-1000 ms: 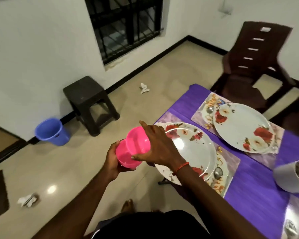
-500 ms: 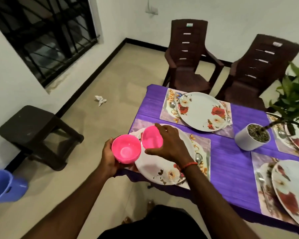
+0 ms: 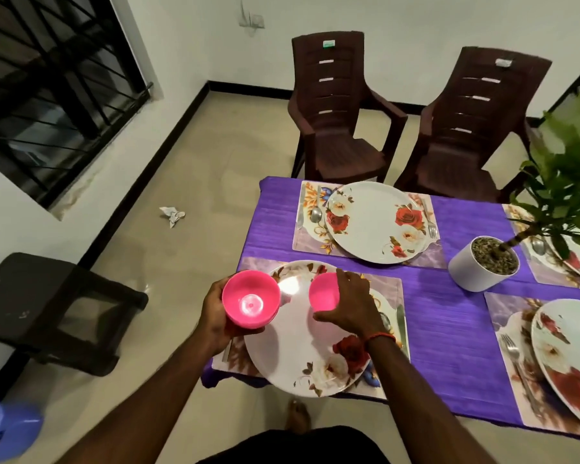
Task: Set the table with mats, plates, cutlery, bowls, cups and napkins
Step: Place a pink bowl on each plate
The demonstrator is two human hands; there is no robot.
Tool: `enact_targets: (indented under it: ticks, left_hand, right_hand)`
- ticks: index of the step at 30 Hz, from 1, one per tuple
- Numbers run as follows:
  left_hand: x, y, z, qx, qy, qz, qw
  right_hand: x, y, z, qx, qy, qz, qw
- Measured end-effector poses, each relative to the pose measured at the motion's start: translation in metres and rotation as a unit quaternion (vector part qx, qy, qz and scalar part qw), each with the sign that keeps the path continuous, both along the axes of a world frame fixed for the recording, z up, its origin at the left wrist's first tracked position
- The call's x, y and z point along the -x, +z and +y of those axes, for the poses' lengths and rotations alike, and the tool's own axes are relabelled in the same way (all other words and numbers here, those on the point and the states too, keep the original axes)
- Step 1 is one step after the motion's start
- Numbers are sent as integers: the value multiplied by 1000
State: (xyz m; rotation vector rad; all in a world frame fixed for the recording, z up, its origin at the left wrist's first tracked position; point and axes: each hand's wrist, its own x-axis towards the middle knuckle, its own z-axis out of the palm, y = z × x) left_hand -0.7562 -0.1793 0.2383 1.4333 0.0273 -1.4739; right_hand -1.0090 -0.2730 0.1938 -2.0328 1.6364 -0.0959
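Head view: the left hand (image 3: 215,316) cups glossy, round nested pink bowls (image 3: 251,299) at the near-left edge of the ribbed purple surface (image 3: 449,323). The right hand (image 3: 352,306) grips a single pink bowl (image 3: 323,293), tilted, over the smooth floral plate (image 3: 298,349) on its mat (image 3: 390,293). A white plant pot (image 3: 466,276) stands to the right.

Glossy plastic bowls (image 3: 251,301), glazed plate (image 3: 302,346)

The near plate (image 3: 298,349) lies on its mat (image 3: 390,289) at the table (image 3: 449,329) edge; the far plate (image 3: 369,226) on a second mat (image 3: 303,239) behind it. A plant pot (image 3: 466,272) stands right of both plates.
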Motion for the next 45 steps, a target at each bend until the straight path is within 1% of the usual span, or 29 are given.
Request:
enact_targets:
  ticks: [4,6,11,17,22,25,29,34,36,39,41,45]
  left_hand:
    - [2,-6,-14,25,-15,31,999]
    - [3,-11,-19,24,-26,36,999]
    - [6,-16,-25,4,-48,41,998]
    - [9,-5,-33,12,-62,48,997]
    - [0,-18,-36,10,-71,46,996]
    - [-4,-24,-37,6,-66,35,997]
    - [-8,-24,-36,-5,-60,17,998]
    - [-17,-19,-32,-9,-57,-7,998]
    - [-26,-15,-28,-11,-53,-14,998]
    - [-40,-10,-22,-3,-52,-20,998]
    - [-57,-8,-16,-1,-50,-19,999]
    - [-99,-4,6,1,-41,-15,999]
  right_hand:
    - [2,-16,-17,6,-8,2,1000]
    - [2,-23,-24,10,-7,6,1000]
    - [-2,-30,-34,10,-13,0,1000]
    - [-4,-33,-40,11,-28,-8,1000]
    - [-1,-34,-39,18,-29,-1,999]
    - [-3,-30,-38,44,-35,-2,998]
    - [-17,-11,-38,113,-24,-17,993]
    - [-55,22,-33,184,30,-112,976]
    - [-75,39,-27,177,75,-139,972]
    - [-107,61,-13,144,165,-157,963]
    - [-134,72,3,121,214,-146,958]
    - [-194,76,41,108,264,-72,956]
